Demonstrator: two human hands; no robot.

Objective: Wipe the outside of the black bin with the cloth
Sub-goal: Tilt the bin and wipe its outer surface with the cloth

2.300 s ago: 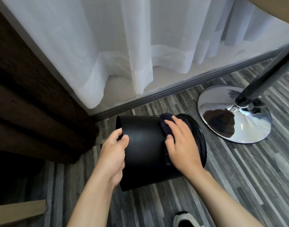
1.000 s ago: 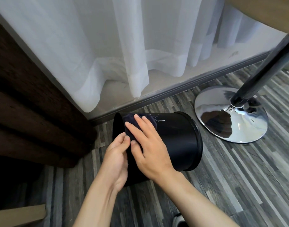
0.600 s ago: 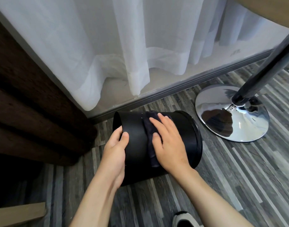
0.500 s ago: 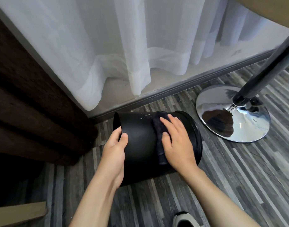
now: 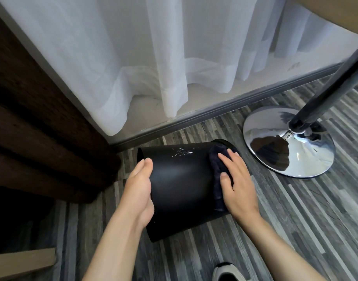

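The black bin (image 5: 180,179) lies on its side on the grey plank floor, base to the left, rim to the right. Small white wet marks show on its upper side. My left hand (image 5: 138,189) grips the base end, thumb over the edge. My right hand (image 5: 236,184) presses a dark navy cloth (image 5: 216,175) flat against the bin's wall close to the rim. Most of the cloth is hidden under my palm and fingers.
A chrome round table base (image 5: 289,142) with a dark pole (image 5: 324,92) stands just right of the bin. White sheer curtains (image 5: 153,57) and a grey floor rail (image 5: 214,110) lie behind. Dark brown drapes (image 5: 38,122) are left. A shoe (image 5: 227,272) shows below.
My right hand has slid the cloth rightward along the bin's side, from near the base to the rim end. My left hand has kept its hold on the base.
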